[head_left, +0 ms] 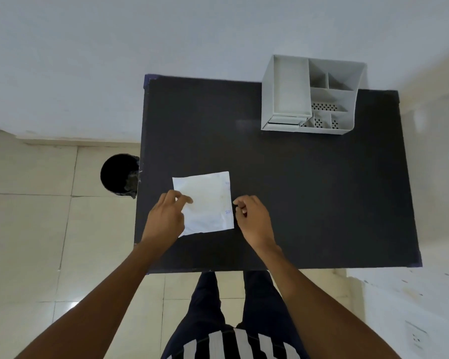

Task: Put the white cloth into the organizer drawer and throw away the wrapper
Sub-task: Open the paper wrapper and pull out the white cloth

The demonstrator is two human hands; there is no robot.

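Observation:
A flat white square packet, the wrapper with faint blue print along its right edge, lies on the black table near its front left. My left hand rests on the packet's left edge, fingers on top of it. My right hand sits just beside the packet's right edge with its fingertips curled at that edge; whether they pinch it is unclear. The white cloth itself is not visible. The white organizer stands at the table's back right, its small drawer at the front left bottom.
A black round bin stands on the tiled floor, against the table's left side. A pale wall runs behind the table. My legs and striped shirt show below the table's front edge.

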